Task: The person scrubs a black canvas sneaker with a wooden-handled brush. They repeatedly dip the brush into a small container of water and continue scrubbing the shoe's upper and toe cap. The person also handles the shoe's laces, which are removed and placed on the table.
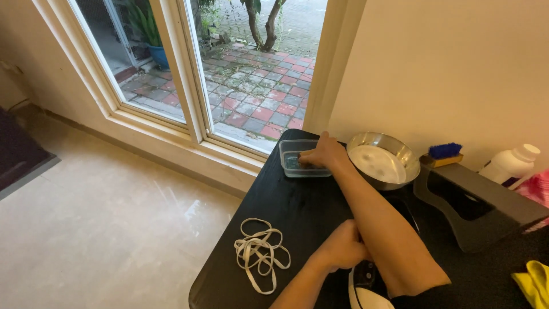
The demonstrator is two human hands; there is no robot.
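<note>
My right hand (323,154) reaches across the black table (286,212) into a small clear plastic tub (289,163) near the far edge. Its fingers curl down inside the tub, so what they touch is hidden. My left hand (343,247) is closed as a fist near the front edge, under my right forearm. It grips a black and white object (366,283) that is mostly hidden. A tangle of white laces (260,254) lies loose on the table, left of my left hand.
Right of the tub stands a metal bowl (383,163) of whitish liquid. A blue-bristled brush (443,153), a white bottle (512,163), a black angled stand (480,206) and a yellow cloth (534,280) are at the right. The glass door (251,86) and pale floor (103,217) are to the left.
</note>
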